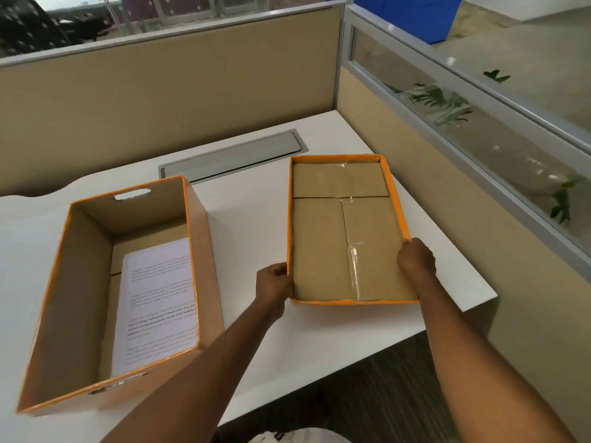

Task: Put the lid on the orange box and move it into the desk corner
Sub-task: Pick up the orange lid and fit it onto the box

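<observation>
Orange lid (323,238) gripped underside-up by left hand (275,282) and right hand (416,258); next, flip it over onto open orange box (80,302)

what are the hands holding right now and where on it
Both hands grip the orange lid, lying inner side up: the left hand on its left rim, the right hand on its right rim, near the front corners.

Grey cable tray (233,156) in white desk (256,238), beige partitions (160,100) behind.

- Left hand (275,282) bare, no rings or watch showing.
- Right hand (416,257) bare too.
- Both forearms uncovered, no sleeves in view.
- Pale fabric (307,436) at bottom centre.
</observation>
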Motion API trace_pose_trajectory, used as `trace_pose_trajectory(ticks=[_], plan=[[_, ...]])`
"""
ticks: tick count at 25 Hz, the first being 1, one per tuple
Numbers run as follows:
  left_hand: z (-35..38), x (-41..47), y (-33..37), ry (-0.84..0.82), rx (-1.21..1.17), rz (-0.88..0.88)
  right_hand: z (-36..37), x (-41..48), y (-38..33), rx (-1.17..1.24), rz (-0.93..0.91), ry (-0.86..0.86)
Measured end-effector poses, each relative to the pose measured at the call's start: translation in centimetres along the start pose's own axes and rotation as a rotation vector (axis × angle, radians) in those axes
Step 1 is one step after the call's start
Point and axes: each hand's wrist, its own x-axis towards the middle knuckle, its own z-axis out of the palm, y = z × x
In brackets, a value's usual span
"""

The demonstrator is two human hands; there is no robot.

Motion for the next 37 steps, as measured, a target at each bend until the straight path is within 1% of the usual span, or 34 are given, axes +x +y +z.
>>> trace_pose_trajectory(ticks=[3,8,11,13,14,16,17,18,22,25,28,31,34,35,37], plan=[[-2.3,-1.4,1.0,-0.007,0.006,0.078,-0.7,-2.4,-1.8,0.094,-0.041,0.002],[-8.1,-3.8,4.0,-0.051,0.009,0.199,-3.5,-8.2,-6.0,0.182,-0.172,0.156],[-12.7,-5.4,6.2,-0.092,0.097,0.275,-6.1,-13.5,-10.2,0.224,-0.244,0.249],[-15.3,-6.7,8.2,-0.056,0.216,0.328,-7.8,-17.5,-13.2,0.228,-0.294,0.304],[-16.6,-7.4,9.4,-0.011,0.275,0.358,-8.5,-19.8,-14.6,0.225,-0.322,0.342],[-18.7,-9.3,12.3,0.048,0.284,0.474,-9.5,-24.5,-17.1,0.231,-0.382,0.437],[-19.7,-10.5,13.8,0.021,0.246,0.543,-9.8,-26.9,-18.3,0.247,-0.406,0.485],[-20.5,-11.7,15.3,-0.043,0.192,0.585,-10.0,-29.3,-19.6,0.266,-0.426,0.533],[-21.8,-15.8,19.4,-0.344,0.014,0.540,-9.5,-37.1,-24.4,0.246,-0.518,0.686],[-22.2,-17.4,20.9,-0.457,-0.027,0.536,-7.6,-41.2,-26.9,0.142,-0.548,0.724],[-22.9,-17.8,21.5,-0.434,-0.050,0.537,-5.6,-43.7,-28.1,0.073,-0.557,0.677],[-24.0,-17.4,21.3,-0.400,-0.154,0.567,-3.7,-45.6,-28.9,0.051,-0.598,0.585],[-25.0,-16.2,20.5,-0.247,-0.198,0.585,-1.6,-46.9,-29.7,0.023,-0.706,0.512],[-25.4,-15.5,20.2,-0.197,-0.221,0.583,-1.1,-46.9,-29.6,0.042,-0.761,0.458],[-26.9,-14.5,19.1,-0.141,-0.279,0.549,-0.8,-46.4,-28.8,0.188,-0.879,0.257]])
